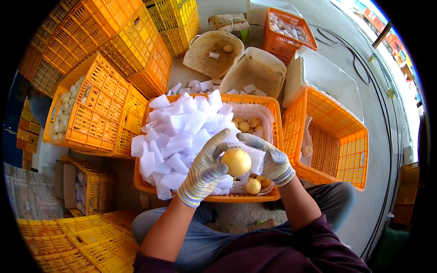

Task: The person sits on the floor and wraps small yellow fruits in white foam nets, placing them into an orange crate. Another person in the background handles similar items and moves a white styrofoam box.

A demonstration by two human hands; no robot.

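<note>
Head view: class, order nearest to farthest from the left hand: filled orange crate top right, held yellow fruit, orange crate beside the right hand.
1. Yellow fruit: in left hand.
2. Orange crate: right side.
3. Filled crate: top right.

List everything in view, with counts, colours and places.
Working crate: one, orange, centre.
Held fruit: one, yellow, centre.
Loose fruit: several, yellow, working crate.
Held sleeve: one, white, beside held fruit.
Foam sleeves: many, white, heaped in working crate.
Right crate: one, orange, right.
Far crate: one, orange, upper right.
Other crates: many, orange and yellow, left.
Tubs: two, dirty cream, beyond working crate.
White box: at least one, upper right.
Cables: several, black, right-hand floor.
Legs: two, blue-grey trousers, lower centre.
Left hand: one, pale striped glove, gripping fruit.
Right hand: one, pale striped glove, gripping sleeve.
</note>
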